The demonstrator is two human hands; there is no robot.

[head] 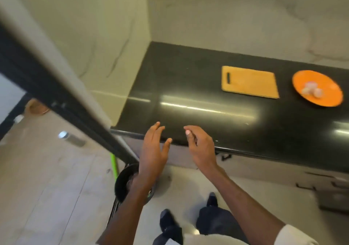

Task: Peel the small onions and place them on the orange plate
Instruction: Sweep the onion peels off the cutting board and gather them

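Both hands are up at the near edge of the black counter (188, 86), and neither one carries anything. The left hand (154, 150) has its fingers straight and loosely spread, palm turned inward. The right hand (201, 146) is relaxed, fingers gently bent, nothing between them as far as I can make out; the view is blurred, so a scrap of skin could escape me.

Over at the far right sits the orange plate (328, 99), and on it a small cluster of peeled onions (311, 91), pale and pinkish, touching one another. Just left of the plate lies the wooden cutting board (249, 82), bare on top. Well apart from both, down on the floor below the left forearm, there's a black bin (122, 184), and a green handle (113, 166) leans beside it.

My read: this looks like shedding peel over the bin, with the peeling near its end. To do it well, brush the palms together right above the bin's mouth so flakes fall inside, not on the floor. I can't see any unpeeled onions from here; check the counter before calling it done.
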